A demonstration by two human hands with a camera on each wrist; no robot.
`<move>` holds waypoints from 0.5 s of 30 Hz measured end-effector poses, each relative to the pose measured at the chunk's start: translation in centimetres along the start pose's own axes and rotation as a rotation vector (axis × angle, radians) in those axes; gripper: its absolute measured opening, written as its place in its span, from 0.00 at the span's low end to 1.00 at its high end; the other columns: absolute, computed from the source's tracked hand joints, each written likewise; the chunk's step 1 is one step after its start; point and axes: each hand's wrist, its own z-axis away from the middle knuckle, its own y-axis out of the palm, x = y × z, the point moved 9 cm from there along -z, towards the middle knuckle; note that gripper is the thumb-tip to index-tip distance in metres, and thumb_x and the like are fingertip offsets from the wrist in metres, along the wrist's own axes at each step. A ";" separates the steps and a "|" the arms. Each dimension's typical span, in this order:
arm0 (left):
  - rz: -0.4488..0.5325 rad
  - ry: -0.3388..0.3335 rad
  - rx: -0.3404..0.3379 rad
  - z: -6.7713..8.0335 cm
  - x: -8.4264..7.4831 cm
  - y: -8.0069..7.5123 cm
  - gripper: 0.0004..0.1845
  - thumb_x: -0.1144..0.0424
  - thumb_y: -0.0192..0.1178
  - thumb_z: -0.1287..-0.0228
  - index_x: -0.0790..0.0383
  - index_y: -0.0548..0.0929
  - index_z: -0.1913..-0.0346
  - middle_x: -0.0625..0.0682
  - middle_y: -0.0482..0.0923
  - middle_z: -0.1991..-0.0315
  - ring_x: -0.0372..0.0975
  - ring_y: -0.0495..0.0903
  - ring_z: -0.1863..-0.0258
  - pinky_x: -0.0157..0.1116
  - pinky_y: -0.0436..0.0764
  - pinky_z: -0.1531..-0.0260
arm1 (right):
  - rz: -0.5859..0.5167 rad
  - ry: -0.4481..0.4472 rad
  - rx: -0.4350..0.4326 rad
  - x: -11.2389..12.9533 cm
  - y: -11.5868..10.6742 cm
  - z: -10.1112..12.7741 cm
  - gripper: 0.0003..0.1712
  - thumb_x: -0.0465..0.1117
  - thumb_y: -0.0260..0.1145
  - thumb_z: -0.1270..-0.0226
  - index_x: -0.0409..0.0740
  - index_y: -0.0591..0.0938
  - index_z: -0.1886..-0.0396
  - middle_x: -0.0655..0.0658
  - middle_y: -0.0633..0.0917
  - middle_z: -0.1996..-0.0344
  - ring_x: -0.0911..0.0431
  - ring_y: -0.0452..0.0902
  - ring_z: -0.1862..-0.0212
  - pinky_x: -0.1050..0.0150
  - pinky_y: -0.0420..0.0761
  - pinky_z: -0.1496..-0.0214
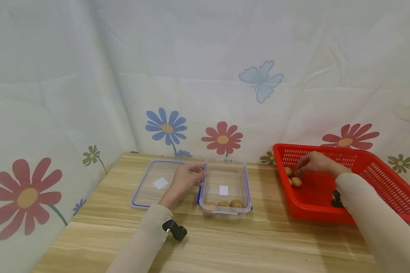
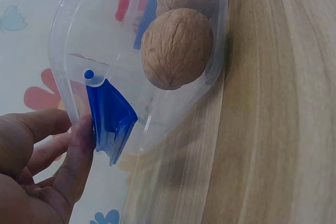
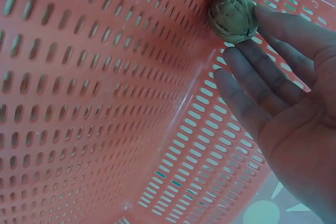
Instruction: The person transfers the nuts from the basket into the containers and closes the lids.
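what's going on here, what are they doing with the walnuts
A person is working at a light wood-grain table. The left hand holds the side of a clear plastic box by its blue plastic latch; at least three round brown walnuts lie at its near end. The right hand is inside a red perforated plastic basket, touching another walnut; whether it is gripped is unclear. A transparent rectangular lid with a blue border lies left of the open box.
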 end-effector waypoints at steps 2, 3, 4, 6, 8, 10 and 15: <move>0.001 -0.002 0.001 0.0 0.0 0.0 0.21 0.68 0.69 0.28 0.68 0.84 0.35 0.62 0.86 0.53 0.49 0.91 0.62 0.39 0.93 0.61 | -0.006 -0.004 0.011 -0.1 0.2 0.0 0.18 0.38 0.75 0.30 0.35 0.88 0.44 0.35 0.88 0.47 0.44 0.80 0.49 0.32 0.80 0.35; 0.002 -0.005 0.001 0.0 0.1 0.0 0.21 0.68 0.69 0.28 0.68 0.84 0.35 0.62 0.86 0.53 0.49 0.91 0.63 0.39 0.93 0.61 | -0.009 -0.003 0.015 -0.1 0.2 0.0 0.18 0.39 0.75 0.30 0.35 0.88 0.44 0.36 0.88 0.48 0.45 0.79 0.49 0.33 0.81 0.36; 0.002 -0.007 0.001 0.0 0.1 0.0 0.21 0.68 0.70 0.28 0.67 0.84 0.35 0.62 0.86 0.52 0.49 0.91 0.63 0.39 0.93 0.61 | -0.014 0.000 0.018 -0.2 0.3 0.0 0.18 0.39 0.76 0.30 0.35 0.88 0.44 0.37 0.88 0.48 0.45 0.80 0.50 0.33 0.81 0.36; -0.001 -0.008 -0.001 0.0 0.1 0.0 0.21 0.68 0.70 0.28 0.67 0.84 0.35 0.61 0.86 0.51 0.48 0.91 0.63 0.39 0.93 0.61 | -0.018 0.004 0.024 -0.3 0.4 -0.1 0.19 0.39 0.76 0.30 0.35 0.88 0.44 0.37 0.88 0.49 0.45 0.80 0.51 0.33 0.81 0.35; -0.001 -0.012 -0.004 0.1 0.1 0.0 0.21 0.67 0.70 0.29 0.66 0.85 0.35 0.62 0.86 0.51 0.48 0.91 0.63 0.39 0.93 0.61 | -0.021 0.013 0.028 -0.4 0.4 0.0 0.19 0.40 0.76 0.30 0.35 0.88 0.43 0.39 0.88 0.49 0.45 0.81 0.51 0.33 0.81 0.35; -0.005 -0.006 -0.006 0.1 0.0 0.0 0.21 0.68 0.70 0.28 0.67 0.84 0.35 0.62 0.86 0.50 0.48 0.91 0.63 0.39 0.93 0.61 | -0.022 0.014 0.030 -0.4 0.3 0.1 0.19 0.40 0.76 0.30 0.35 0.88 0.43 0.39 0.88 0.49 0.45 0.81 0.51 0.32 0.81 0.35; 0.004 0.000 -0.006 0.0 0.1 0.0 0.21 0.69 0.69 0.28 0.68 0.85 0.35 0.62 0.86 0.51 0.49 0.91 0.63 0.40 0.93 0.61 | -0.009 0.009 -0.005 -0.2 -0.4 0.3 0.19 0.41 0.75 0.29 0.38 0.88 0.42 0.36 0.87 0.46 0.43 0.80 0.48 0.30 0.80 0.36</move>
